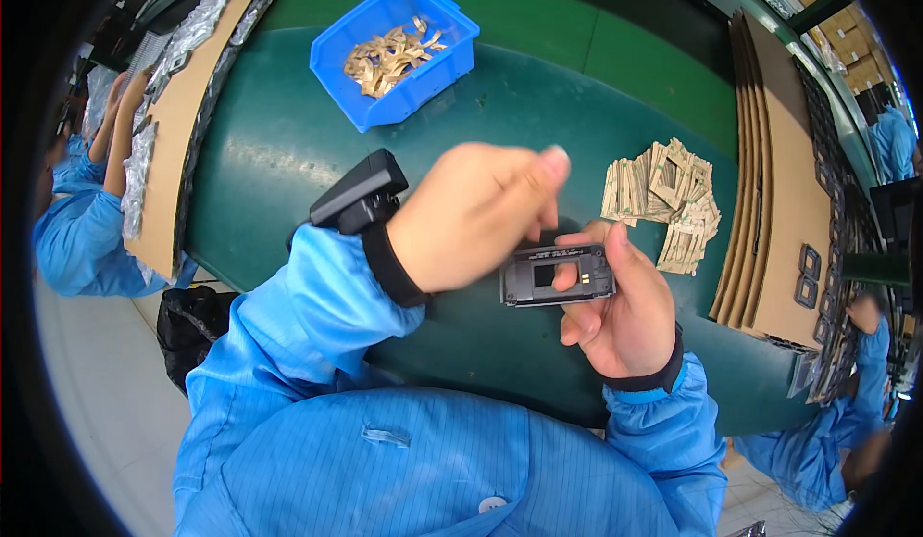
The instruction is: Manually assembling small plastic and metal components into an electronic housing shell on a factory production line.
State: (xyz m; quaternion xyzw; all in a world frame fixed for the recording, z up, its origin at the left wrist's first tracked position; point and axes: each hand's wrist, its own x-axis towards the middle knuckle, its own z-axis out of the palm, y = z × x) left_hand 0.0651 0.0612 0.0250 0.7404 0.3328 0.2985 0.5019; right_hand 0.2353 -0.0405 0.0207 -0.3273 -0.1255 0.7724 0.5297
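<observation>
My right hand [636,318] grips a small dark rectangular plastic housing [522,281] with a window in its middle. Its thumb lies along the right end, and a fingertip shows through the window. Just above and left of the housing is my left hand [471,212], slightly blurred, its fingers curled under and its thumb on top. Whatever those fingers pinch, if anything, is hidden behind the hand. A black device is strapped at my left wrist. To the right of my hands lies a pile of flat tan adhesive frames [673,189] with green print.
A blue bin [409,95] holding curled tan strips stands at the far side of the green table [260,133]. Stacked cardboard sheets [769,172] with black frames line the right edge; another cardboard sheet [183,114] with bagged parts is on the left. People in blue work at both sides.
</observation>
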